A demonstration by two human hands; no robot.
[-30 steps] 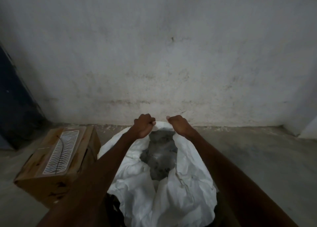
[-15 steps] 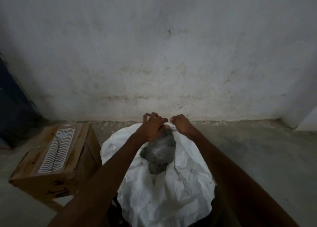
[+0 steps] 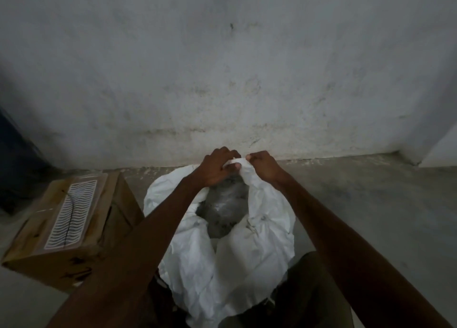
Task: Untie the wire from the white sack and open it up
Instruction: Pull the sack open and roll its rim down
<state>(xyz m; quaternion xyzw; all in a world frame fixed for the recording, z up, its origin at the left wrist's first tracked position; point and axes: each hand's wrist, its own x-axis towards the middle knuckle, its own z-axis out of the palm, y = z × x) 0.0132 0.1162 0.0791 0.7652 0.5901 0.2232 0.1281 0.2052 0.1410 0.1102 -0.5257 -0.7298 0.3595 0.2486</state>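
Observation:
The white sack stands on the floor right in front of me, crumpled, with its mouth spread wide. Inside it I see a grey, shiny plastic-wrapped mass. My left hand pinches the far rim of the sack. My right hand grips the same far rim just to the right, the two hands almost touching. No wire shows anywhere in view.
A closed cardboard box with a wavy-patterned label lies on the floor left of the sack. A stained white wall rises just behind it. A dark blue object stands at the far left. Bare concrete floor stretches to the right.
Both hands have stayed on the far rim and drawn closer together. My left hand shifted right and regripped the edge. The sack mouth looks a little narrower at the top.

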